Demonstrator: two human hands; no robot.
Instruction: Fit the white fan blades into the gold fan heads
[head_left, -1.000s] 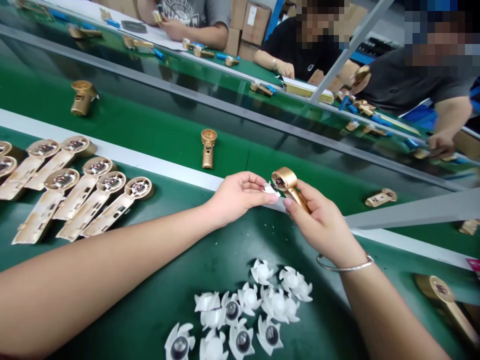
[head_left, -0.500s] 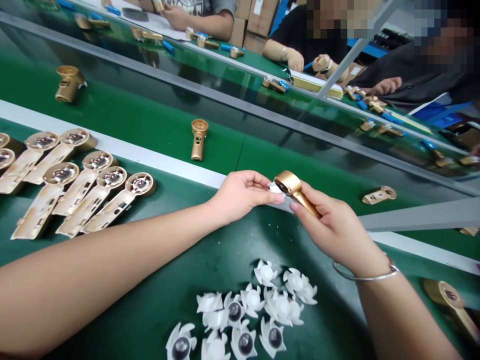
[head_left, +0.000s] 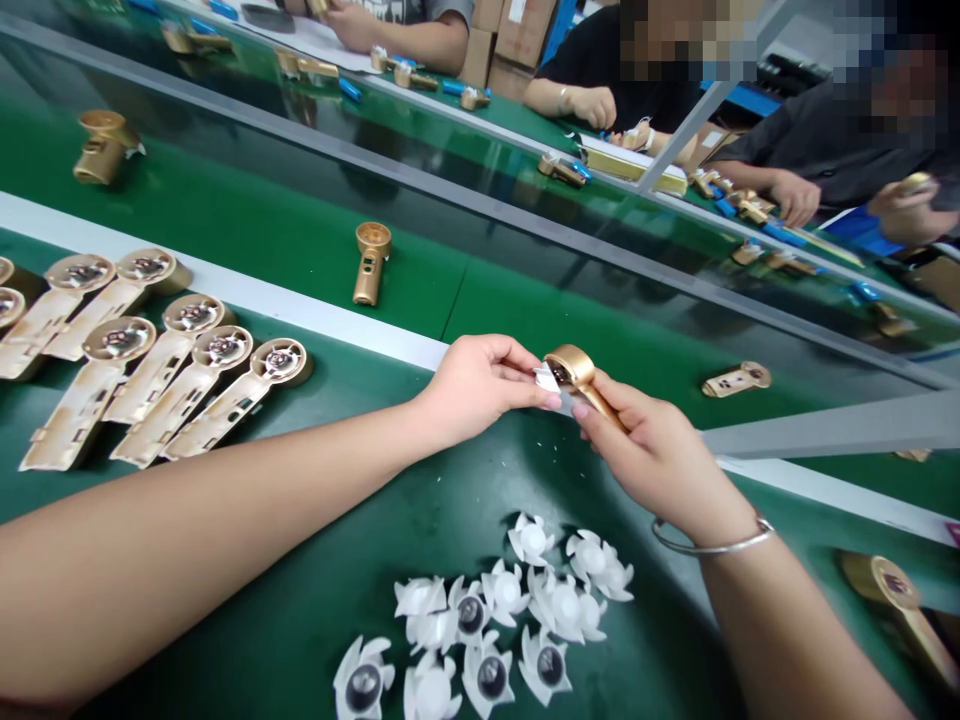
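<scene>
While hands [head_left: 480, 395] nearly meet, gold casing [head_left: 573, 363] lies between.

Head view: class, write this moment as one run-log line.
left hand: pinches white piece | right hand: holds gold casing | white fan blades: on green tabletop

Fairly bright light, apparently from overhead, leaves a soft sheen on the green table [head_left: 352, 520] and a diffuse shadow below the right hand [head_left: 656, 445]. The bracelet [head_left: 716, 547] glints, and the dark panel [head_left: 450, 155] carries hazy reflections. Wide-angle stretch swells the left forearm [head_left: 202, 550]; the gold casing [head_left: 889, 585] at lower right looks smeared, and pixelated blocks [head_left: 675, 40] mask upper-right patches.
</scene>
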